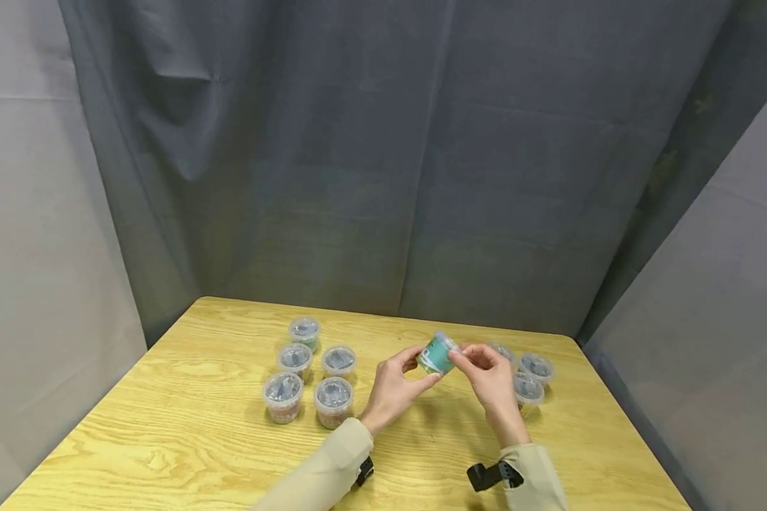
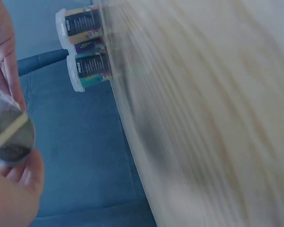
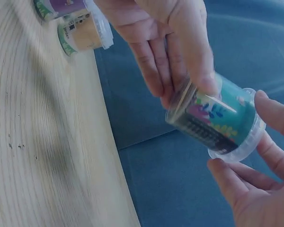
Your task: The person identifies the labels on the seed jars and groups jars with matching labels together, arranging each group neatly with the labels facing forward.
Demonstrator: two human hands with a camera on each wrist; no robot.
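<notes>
A small clear plastic tub (image 1: 436, 355) with a teal printed label is held tilted above the table between both hands. My left hand (image 1: 396, 389) grips its body near the base, the thumb lying along the label in the right wrist view. At the other end, my right hand (image 1: 491, 376) pinches the rim of the translucent lid (image 3: 241, 147) between thumb and fingers. In the left wrist view, the tub's round end (image 2: 13, 137) looks dark grey with a pale strip across it.
Several similar lidded tubs (image 1: 334, 399) stand grouped left of the hands on the wooden table (image 1: 166, 440). Three more tubs (image 1: 537, 367) stand close behind and right of the right hand. A dark curtain (image 1: 358, 177) hangs behind the table, with pale cloth on both sides.
</notes>
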